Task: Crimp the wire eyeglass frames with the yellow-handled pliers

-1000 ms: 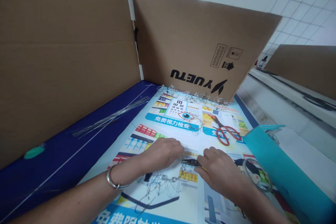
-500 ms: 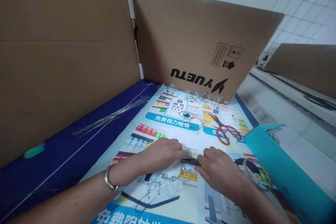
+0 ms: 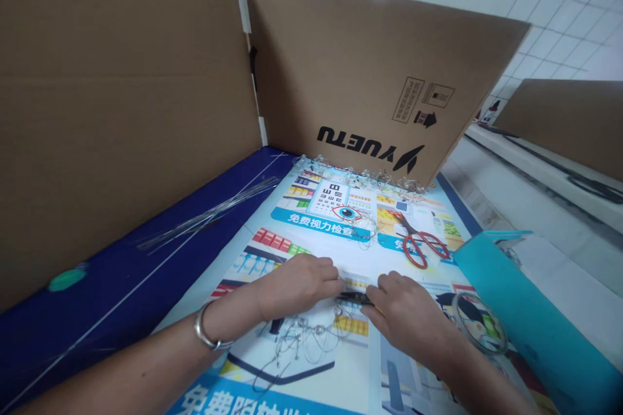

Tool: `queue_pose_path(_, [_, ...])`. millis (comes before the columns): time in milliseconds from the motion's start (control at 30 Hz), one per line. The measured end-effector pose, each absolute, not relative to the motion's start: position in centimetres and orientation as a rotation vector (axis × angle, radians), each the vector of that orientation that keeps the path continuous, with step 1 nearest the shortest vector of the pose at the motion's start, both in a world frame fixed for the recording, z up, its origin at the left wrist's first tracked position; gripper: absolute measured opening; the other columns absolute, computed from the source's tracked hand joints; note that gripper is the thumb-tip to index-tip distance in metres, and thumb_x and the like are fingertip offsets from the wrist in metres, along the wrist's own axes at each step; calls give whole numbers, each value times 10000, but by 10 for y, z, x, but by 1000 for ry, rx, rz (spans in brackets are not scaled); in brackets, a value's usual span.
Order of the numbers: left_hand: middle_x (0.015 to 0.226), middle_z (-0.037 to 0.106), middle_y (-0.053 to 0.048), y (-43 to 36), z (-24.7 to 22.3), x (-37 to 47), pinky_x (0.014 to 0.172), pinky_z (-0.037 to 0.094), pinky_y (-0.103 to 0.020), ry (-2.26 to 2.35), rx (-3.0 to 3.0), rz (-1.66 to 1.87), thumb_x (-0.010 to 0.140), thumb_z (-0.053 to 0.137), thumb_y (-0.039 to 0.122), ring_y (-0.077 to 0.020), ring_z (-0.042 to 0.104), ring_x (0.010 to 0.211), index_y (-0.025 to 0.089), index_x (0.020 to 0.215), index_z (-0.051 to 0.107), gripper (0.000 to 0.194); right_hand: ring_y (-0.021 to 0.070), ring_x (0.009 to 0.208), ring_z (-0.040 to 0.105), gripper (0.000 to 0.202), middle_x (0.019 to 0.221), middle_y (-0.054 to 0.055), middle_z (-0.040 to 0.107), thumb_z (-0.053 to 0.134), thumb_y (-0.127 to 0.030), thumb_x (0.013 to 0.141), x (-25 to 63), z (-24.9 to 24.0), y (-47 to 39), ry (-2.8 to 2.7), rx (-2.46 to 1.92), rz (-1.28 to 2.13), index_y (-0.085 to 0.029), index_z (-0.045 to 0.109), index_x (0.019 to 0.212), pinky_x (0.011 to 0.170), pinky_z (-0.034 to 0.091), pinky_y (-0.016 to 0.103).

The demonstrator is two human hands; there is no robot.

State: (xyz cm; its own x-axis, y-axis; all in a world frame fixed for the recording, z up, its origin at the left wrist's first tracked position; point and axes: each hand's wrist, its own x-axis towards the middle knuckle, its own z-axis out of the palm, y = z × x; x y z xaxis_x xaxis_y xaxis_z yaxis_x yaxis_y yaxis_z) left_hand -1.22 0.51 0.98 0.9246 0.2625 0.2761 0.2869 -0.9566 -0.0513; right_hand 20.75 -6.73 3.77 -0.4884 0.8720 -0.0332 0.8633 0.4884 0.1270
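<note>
My right hand (image 3: pixel 406 307) is closed around small dark pliers (image 3: pixel 354 298), whose jaws point left toward my other hand. Close beside the jaws, my left hand (image 3: pixel 306 282) pinches the thin wire. Below it, a tangle of fine wire (image 3: pixel 311 337) with small clear beads or rings hangs over the printed sheet (image 3: pixel 350 363). What lies exactly between my fingertips is too small to make out. A silver bangle (image 3: pixel 207 327) circles my left wrist.
Red-handled scissors (image 3: pixel 422 243) lie beyond my right hand. A wire coil (image 3: pixel 479 323) and turquoise folder (image 3: pixel 530 311) are at right. Straight wires (image 3: pixel 209 215) rest on blue cloth at left. Cardboard panels (image 3: pixel 370 78) stand behind, with wire pieces (image 3: pixel 360 178) along their base.
The whole view has shifted very slightly. Both hands keep nearly the same pose, and the pliers' jaws look a little more closed.
</note>
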Motion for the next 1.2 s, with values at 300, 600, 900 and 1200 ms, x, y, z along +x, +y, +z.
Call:
queue_pose_path(300, [753, 569, -8, 6, 19, -15, 641, 398, -266, -350, -3051, -386, 887, 426, 132, -146, 508, 729, 175, 773, 507, 146, 201, 785, 460, 183, 807, 42, 551, 440, -346, 879, 209, 35, -67, 2665, 1522, 130, -212, 555, 832, 641, 271, 306])
queue_pose_path(600, [757, 572, -14, 11, 10, -21, 577, 378, -267, -566, -3010, -317, 823, 482, 111, -173, 521, 729, 182, 806, 499, 75, 201, 785, 452, 167, 814, 38, 539, 453, -354, 872, 209, 30, -62, 2696, 1530, 145, -218, 548, 847, 665, 284, 320])
queue_pose_path(900, [714, 561, -18, 9, 10, -22, 570, 381, -272, -631, -2992, -311, 838, 463, 146, -174, 525, 700, 178, 766, 490, 83, 210, 809, 462, 178, 849, 50, 547, 443, -366, 869, 191, 38, -79, 2700, 1606, -23, -221, 546, 877, 698, 318, 331])
queue_pose_path(1200, [721, 553, -10, 11, 12, -24, 586, 376, -276, -641, -3018, -307, 872, 415, 169, -170, 532, 730, 182, 749, 480, 139, 238, 844, 482, 512, 966, 57, 552, 548, -433, 787, 161, 31, -94, 2740, 1308, -300, -276, 371, 1241, 713, 361, 358])
